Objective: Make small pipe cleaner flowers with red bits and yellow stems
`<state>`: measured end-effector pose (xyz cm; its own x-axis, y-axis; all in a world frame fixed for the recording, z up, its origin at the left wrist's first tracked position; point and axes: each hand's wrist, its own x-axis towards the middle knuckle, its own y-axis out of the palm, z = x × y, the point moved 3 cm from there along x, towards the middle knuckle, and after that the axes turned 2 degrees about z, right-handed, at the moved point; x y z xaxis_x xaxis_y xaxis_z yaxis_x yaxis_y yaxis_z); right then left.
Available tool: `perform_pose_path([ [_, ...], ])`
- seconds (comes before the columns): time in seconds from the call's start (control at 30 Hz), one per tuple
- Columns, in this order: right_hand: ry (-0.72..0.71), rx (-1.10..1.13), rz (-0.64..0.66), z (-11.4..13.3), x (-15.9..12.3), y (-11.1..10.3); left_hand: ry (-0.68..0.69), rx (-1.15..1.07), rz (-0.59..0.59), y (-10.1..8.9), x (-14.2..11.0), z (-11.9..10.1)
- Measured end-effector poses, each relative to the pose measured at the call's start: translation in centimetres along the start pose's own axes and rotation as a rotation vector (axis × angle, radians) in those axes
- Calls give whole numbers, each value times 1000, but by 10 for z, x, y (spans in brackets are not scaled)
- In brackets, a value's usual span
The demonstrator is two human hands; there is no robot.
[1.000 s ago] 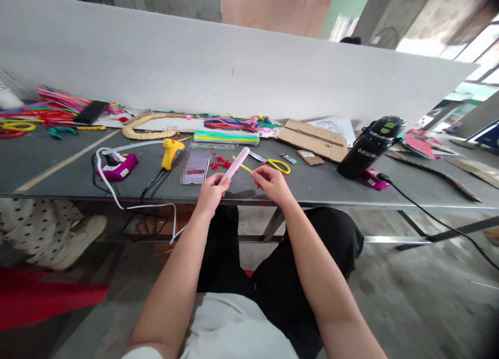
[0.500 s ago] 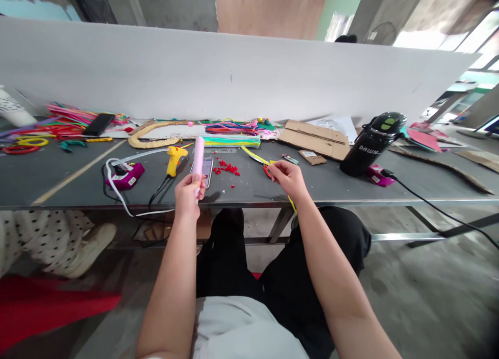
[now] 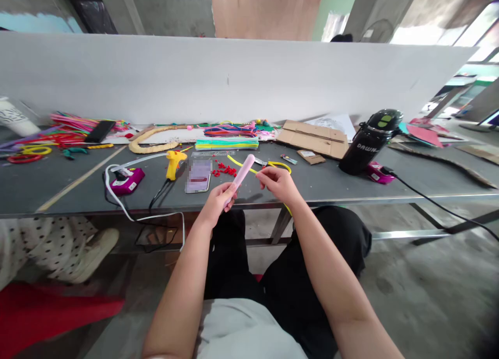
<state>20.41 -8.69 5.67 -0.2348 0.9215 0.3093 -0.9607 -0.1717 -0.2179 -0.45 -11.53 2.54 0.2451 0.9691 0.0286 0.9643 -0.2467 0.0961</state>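
My left hand [image 3: 221, 199] is wrapped round the lower end of a smooth, pale pink stick [image 3: 245, 170], which tilts up to the right. Close to its right side, my right hand [image 3: 276, 183] pinches a thin yellow strip [image 3: 234, 160] that looks like a pipe cleaner. One end of the strip reaches left behind the pink stick; the other hangs below the table edge under my wrist. Just beyond the right hand lie scissors [image 3: 281, 165] with yellow and red handles. Small red pieces [image 3: 224, 169] are scattered left of the pink stick.
A phone [image 3: 198, 176] and a yellow glue gun [image 3: 174, 164] lie to the left, near a purple power socket [image 3: 128, 181] with cables. Pipe cleaner bundles [image 3: 226, 143] and cardboard [image 3: 312, 139] line the white partition [image 3: 230, 83]. A black bottle [image 3: 366, 143] stands right. Another person's shoe [image 3: 95, 255] shows lower left.
My left hand has moved right, tilting the pink stick from upright toward my right hand. My right hand has shifted slightly left and down with the yellow strip, uncovering the scissors.
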Motion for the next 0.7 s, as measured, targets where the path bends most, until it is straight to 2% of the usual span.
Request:
perform_pose_path([
  [0.13,29,-39,84,0,-3,8,-35,45,-10,7,1,4],
  [0.23,20,-42,103,-3,-3,13,-27,89,-79,6,2,7],
  [0.43,0,-50,115,-7,-3,20,6,140,-204,3,7,13],
  [0.57,-29,-155,86,-2,-3,18,34,85,-285,-1,9,13],
  [0.7,-55,-159,53,3,-3,13,51,11,-361,-13,8,8],
])
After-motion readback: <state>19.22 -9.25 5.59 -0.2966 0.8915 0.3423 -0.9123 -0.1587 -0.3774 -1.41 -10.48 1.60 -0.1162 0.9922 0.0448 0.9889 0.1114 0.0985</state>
